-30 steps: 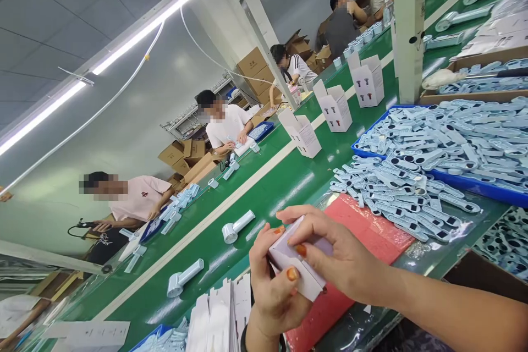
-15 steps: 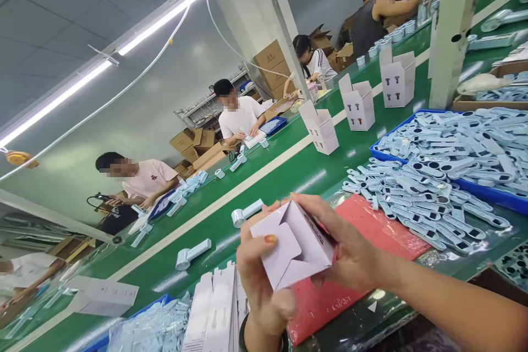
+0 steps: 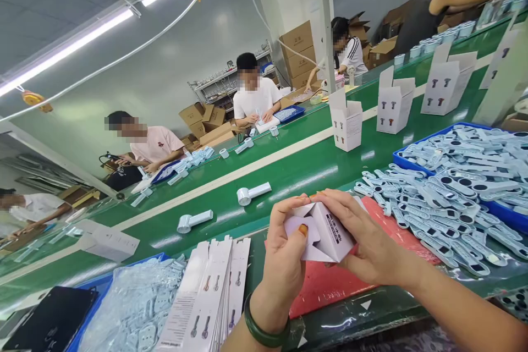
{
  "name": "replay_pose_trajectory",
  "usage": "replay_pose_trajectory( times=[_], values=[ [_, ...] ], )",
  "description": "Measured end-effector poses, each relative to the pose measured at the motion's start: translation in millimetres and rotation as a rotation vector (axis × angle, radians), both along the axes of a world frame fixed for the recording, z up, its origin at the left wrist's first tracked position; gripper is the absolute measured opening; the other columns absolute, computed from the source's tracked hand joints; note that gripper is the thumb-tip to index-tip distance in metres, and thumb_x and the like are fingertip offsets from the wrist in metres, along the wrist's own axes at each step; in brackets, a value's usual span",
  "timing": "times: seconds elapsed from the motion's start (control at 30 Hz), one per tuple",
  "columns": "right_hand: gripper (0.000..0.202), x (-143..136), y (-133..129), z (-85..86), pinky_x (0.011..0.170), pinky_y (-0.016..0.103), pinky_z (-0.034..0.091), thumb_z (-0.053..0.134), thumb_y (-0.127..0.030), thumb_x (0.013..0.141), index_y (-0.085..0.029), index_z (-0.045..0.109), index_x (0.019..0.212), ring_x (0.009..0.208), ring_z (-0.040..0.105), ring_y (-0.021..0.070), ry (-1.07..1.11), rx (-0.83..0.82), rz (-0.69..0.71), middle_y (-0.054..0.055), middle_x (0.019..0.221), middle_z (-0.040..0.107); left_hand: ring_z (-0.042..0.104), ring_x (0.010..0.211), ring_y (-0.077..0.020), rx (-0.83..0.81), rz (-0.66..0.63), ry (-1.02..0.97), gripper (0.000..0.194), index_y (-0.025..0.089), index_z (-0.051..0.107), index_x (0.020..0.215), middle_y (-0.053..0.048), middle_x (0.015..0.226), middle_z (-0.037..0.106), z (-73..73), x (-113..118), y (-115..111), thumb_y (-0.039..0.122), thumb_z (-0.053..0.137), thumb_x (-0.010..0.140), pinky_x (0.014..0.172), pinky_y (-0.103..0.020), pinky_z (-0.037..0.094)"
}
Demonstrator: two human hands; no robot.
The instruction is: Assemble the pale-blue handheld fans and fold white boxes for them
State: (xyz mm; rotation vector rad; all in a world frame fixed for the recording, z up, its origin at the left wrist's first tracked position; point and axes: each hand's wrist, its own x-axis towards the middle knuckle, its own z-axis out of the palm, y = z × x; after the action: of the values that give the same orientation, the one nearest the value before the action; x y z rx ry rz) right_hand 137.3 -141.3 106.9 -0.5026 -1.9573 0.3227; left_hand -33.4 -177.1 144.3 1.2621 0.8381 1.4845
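Observation:
Both hands grip a small white carton, tilted with its folded flaps facing me. My left hand wraps the carton's left side, its thumb pressing on a flap. On the opposite side, my right hand has its fingers over the top edge and printed side. A gap shows between the flaps; whether anything is inside cannot be seen. Beneath the hands lies a red mat. Left of my left wrist is a stack of flat printed cartons.
Light-blue handle parts are heaped at right, partly in a blue tray. Open-topped cartons stand on the green conveyor belt. Blue-white devices lie there too. Bagged blue parts sit at left. Co-workers sit across.
The view has swung left and the devices and standing cartons have shifted within it. My hands still hold the carton, now turned to show more of its printed side.

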Motion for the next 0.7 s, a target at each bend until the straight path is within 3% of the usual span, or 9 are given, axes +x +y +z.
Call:
replay_pose_trajectory(
  times=[0.33,0.5,0.63,0.7],
  values=[
    [0.083,1,-1,-8.5,0.118,0.051,0.039,0.058,-0.023,0.091,-0.025,0.016,0.163,0.14,0.038,0.0321,-0.054,0.009,-0.027,0.013,0.151,0.037,0.059,0.12,-0.0234,-0.03,-0.024,0.044,0.037,0.028,0.06,0.122,-0.005,0.128,0.064,-4.4,1,0,0.016,0.058,0.087,0.101,-0.037,0.049],
    [0.083,5,-2,-8.5,0.118,0.057,0.037,0.056,-0.024,0.092,-0.027,0.014,0.163,0.139,0.038,0.0343,-0.08,0.032,-0.045,0.013,0.152,0.037,0.058,0.12,-0.0236,-0.023,-0.034,0.019,0.043,0.03,0.06,0.125,-0.004,0.127,0.064,-10.3,2,0,0.014,0.059,0.085,0.105,-0.039,0.048],
    [0.081,6,-3,-9.5,0.119,0.058,0.036,0.06,-0.028,0.092,-0.028,0.019,0.162,0.141,0.037,0.0346,-0.07,-0.003,-0.055,0.012,0.151,0.042,0.059,0.122,-0.0244,0.009,-0.138,-0.11,0.051,0.034,0.054,0.14,-0.005,0.132,0.063,-10.0,-2,2,0.035,0.066,0.091,0.106,-0.04,0.048],
    [0.081,2,-7,-10.1,0.123,0.06,0.029,0.062,-0.033,0.093,-0.029,0.019,0.162,0.145,0.035,0.0347,-0.06,-0.039,-0.05,0.011,0.154,0.042,0.06,0.122,-0.0252,0.061,-0.142,-0.163,0.057,0.036,0.048,0.147,-0.007,0.139,0.061,-6.7,-4,6,0.047,0.063,0.093,0.107,-0.042,0.049]
  ],
)
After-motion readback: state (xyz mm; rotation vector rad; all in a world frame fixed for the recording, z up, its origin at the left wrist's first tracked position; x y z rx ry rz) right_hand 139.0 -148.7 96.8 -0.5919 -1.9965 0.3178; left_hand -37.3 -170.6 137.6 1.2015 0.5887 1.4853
